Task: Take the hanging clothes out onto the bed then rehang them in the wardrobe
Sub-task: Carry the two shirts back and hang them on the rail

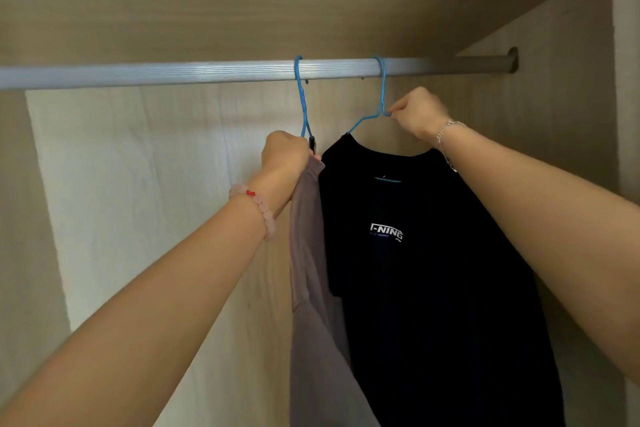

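Two blue wire hangers hook over the silver wardrobe rail (173,73). The left hanger (302,100) carries a pale mauve garment (311,288) seen edge-on. My left hand (285,156) grips that hanger at its neck, just above the garment. The right hanger (380,94) carries a black T-shirt (433,288) with a white logo on the chest. My right hand (419,114) pinches the right hanger at the base of its hook, above the shirt's collar. Both hooks rest on the rail.
Light wood wardrobe panels enclose the space: back wall (156,201), top board above the rail, side wall (554,62) at the right where the rail ends in a bracket (512,60). The rail's left stretch carries no hangers.
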The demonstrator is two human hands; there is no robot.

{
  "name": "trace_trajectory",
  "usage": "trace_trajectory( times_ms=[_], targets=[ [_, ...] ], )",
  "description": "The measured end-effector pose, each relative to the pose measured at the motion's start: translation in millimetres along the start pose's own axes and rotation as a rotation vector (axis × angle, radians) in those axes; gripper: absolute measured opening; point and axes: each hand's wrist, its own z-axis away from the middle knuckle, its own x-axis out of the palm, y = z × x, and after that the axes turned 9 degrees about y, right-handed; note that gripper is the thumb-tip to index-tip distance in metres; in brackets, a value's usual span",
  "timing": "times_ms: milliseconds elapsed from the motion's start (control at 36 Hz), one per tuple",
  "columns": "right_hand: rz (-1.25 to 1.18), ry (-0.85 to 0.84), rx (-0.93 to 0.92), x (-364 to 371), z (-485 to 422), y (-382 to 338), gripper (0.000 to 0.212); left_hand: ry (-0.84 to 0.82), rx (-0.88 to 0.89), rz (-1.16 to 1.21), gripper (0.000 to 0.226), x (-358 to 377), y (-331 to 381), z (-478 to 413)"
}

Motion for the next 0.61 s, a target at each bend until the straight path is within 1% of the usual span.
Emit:
trace_trajectory(
  times_ms=[56, 167, 222, 278, 333, 389, 417, 444, 528, 611],
  targets=[
    [-0.007, -0.019, -0.016, -4, 6, 4, 0.039, -0.030, 0.000, -0.003, 0.030, -4, 0, 5],
    [-0.001, -0.074, -0.030, -11, 18, 6, 0.047, -0.069, 0.039, 0.008, 0.023, -12, -7, 14],
    [0.048, -0.109, -0.046, -19, 29, 7, 0.052, -0.094, 0.057, 0.011, 0.017, -16, -10, 17],
    [0.133, -0.103, -0.081, -29, 43, 9, 0.053, -0.129, 0.060, 0.024, 0.016, -23, -11, 21],
    [0.211, -0.066, -0.103, -39, 59, 13, 0.049, -0.166, 0.057, 0.047, 0.014, -31, -10, 27],
    [0.232, -0.060, -0.092, -47, 74, 19, 0.049, -0.210, 0.053, 0.055, 0.028, -40, -10, 36],
    [0.222, -0.078, -0.085, -53, 82, 21, 0.049, -0.246, 0.051, 0.070, 0.030, -45, -11, 41],
    [0.196, -0.096, -0.078, -58, 90, 23, 0.046, -0.286, 0.047, 0.095, 0.028, -49, -11, 46],
    [0.047, -0.116, -0.074, -68, 112, 32, 0.027, -0.364, 0.018, 0.173, 0.029, -62, -12, 60],
    [-0.007, -0.086, -0.101, -69, 131, 36, 0.024, -0.377, -0.024, 0.216, 0.031, -67, -11, 71]
  ],
)
